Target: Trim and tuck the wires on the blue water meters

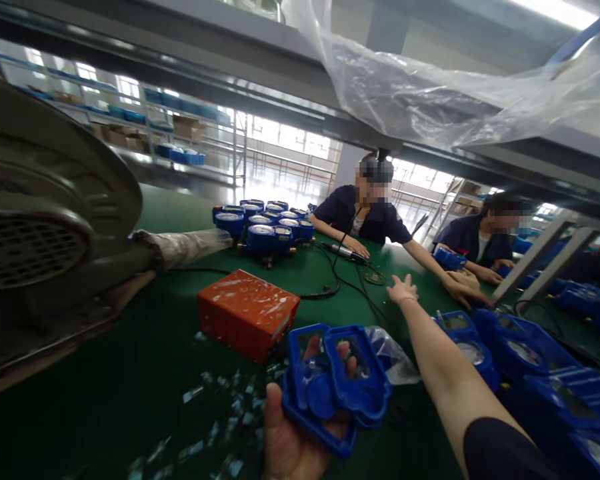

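Note:
My left hand (293, 443), palm up near the bottom middle, is closed around blue plastic meter covers (367, 405) with clear windows. At least two covers overlap in it, and the fingers show through the windows. Stretched far forward over the green table (380, 267), my right hand (404, 291) has its fingers spread and holds nothing. Small coiled wires or rings (375, 277) lie just beyond it. Blue meters (467, 347) stand in a row right of my right forearm. Under the covers' right side is a crumpled clear plastic bag (393, 357).
An orange box (247, 310) with cables stands left of the covers. Beyond it sit several blue meters (267, 233). A large blower (45, 200) fills the left side. Clear scraps (235, 400) litter the table. Two co-workers (360, 213) sit opposite; one reaches across. A shelf beam hangs overhead.

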{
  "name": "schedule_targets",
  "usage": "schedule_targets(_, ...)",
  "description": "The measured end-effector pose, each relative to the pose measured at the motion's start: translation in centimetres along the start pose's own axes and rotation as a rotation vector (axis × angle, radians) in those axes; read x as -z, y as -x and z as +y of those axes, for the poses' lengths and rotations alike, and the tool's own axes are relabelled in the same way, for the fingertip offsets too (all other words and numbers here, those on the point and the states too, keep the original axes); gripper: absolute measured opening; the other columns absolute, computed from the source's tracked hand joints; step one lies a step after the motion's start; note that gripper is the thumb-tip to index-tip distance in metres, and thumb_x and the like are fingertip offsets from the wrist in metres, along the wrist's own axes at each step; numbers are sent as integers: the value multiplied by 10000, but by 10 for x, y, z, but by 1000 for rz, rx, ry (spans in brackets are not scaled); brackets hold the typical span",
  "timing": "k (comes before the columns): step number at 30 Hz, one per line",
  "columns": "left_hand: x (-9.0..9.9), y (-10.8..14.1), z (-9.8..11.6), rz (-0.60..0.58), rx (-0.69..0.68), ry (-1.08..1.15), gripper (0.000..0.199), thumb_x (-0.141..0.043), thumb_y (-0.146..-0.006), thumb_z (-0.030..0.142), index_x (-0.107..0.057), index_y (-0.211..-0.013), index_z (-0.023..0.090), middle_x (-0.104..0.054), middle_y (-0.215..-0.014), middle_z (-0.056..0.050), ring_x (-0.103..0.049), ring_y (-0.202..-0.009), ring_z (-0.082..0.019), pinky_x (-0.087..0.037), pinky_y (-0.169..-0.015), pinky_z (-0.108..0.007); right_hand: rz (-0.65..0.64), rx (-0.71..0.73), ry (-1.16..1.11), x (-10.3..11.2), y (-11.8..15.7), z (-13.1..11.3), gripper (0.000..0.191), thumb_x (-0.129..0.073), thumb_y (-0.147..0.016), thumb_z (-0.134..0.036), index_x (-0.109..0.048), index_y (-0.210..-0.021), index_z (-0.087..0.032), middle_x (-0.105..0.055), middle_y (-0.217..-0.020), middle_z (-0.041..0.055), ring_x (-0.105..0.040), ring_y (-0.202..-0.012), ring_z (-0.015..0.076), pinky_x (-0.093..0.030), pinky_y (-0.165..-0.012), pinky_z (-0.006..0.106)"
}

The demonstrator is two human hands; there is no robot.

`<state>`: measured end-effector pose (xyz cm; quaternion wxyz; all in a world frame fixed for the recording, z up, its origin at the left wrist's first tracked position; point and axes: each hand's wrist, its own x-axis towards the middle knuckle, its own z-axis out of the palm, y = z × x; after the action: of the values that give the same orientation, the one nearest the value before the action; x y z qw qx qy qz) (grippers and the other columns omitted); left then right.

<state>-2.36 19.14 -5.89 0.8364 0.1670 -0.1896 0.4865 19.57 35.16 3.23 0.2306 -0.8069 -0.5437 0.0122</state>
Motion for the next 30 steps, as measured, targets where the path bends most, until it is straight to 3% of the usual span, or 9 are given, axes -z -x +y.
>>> schedule_targets(7, -1, 1, -4, 99, 49, -96, 706, -577, -780, 539, -324, -1399, 313, -450, -1390, -118, -305, -1322, -356, -119, -1070, -602, -4, -42, -25, -41, -7, 39, 272, -536, -909, -325, -547, -1146, -190, -548, -1188, 82, -576, -998, 199, -505, -849, 394)
schedule_targets(11, -3, 0, -4, 89, 66, -91, 742, -602, -771, 515, -289, -1412, 312, -439, -1395, -135, -319, -1313, -365, -148, -1059, -610, 49, 18, -60, -25, -1, 50, 262, -545, -903, -322, -557, -1117, -172, -556, -1170, 79, -572, -998, 204, -494, -857, 411)
schedule_targets(14, -6, -3, -4, 34, 73, -17, 820, -601, -723, 610, -282, -1414, 307, -459, -1382, -126, -373, -1284, -360, -181, -1066, -584, 121, 136, -115, 11, 18, 49, 265, -582, -874, -318, -572, -1079, -150, -550, -1159, 79, -528, -1075, 236, -440, -920, 460)
schedule_targets(17, -9, -4, -2, 37, 39, -2, 877, -598, -699, 657, -250, -1424, 309, -416, -1416, -116, -371, -1289, -344, -187, -1071, -570, 227, 269, -181, 66, 70, 54, 269, -588, -847, -323, -590, -1081, -189, -491, -1185, 91, -443, -1179, 252, -356, -1016, 448)
schedule_targets(21, -15, -1, 2, 40, -3, -14, 951, -579, -681, 710, -194, -1440, 285, -328, -1466, -118, -307, -1321, -342, -187, -1073, -554, 296, 383, -213, 114, 205, 73, 235, -557, -835, -314, -598, -1060, -257, -447, -1192, 75, -452, -1171, 242, -376, -1017, 412)
schedule_targets(24, -20, 2, 3, 60, -67, 50, 902, -450, -729, 760, -173, -1442, 284, -310, -1477, -88, -269, -1340, -304, -192, -1084, -499, 77, 459, -257, 89, 316, 91, 307, -543, -820, -214, -566, -1120, -276, -398, -1258, 99, -480, -1145, 258, -463, -924, 389)
schedule_targets(26, -22, 5, 3, 63, -81, 94, 871, -408, -746, 765, -167, -1440, 299, -306, -1481, -62, -245, -1351, -275, -206, -1087, -466, -18, 506, -216, 58, 363, 103, 369, -578, -767, -155, -568, -1114, -283, -398, -1270, 102, -484, -1151, 276, -475, -917, 390)
schedule_targets(28, -22, 7, 4, 53, -77, 123, 876, -414, -733, 772, -168, -1438, 314, -307, -1481, -50, -230, -1357, -262, -220, -1087, -453, -91, 564, -213, 39, 379, 108, 434, -669, -726, -218, -556, -1137, -296, -420, -1265, 106, -506, -1128, 300, -499, -887, 402)
schedule_targets(30, -20, 7, 5, 52, -60, 139, 900, -439, -710, 779, -172, -1436, 319, -303, -1482, -50, -222, -1360, -262, -236, -1083, -448, -131, 534, -265, 41, 362, 104, 573, -725, -699, -359, -499, -1222, -294, -399, -1314, 115, -479, -1168, 322, -489, -910, 426)
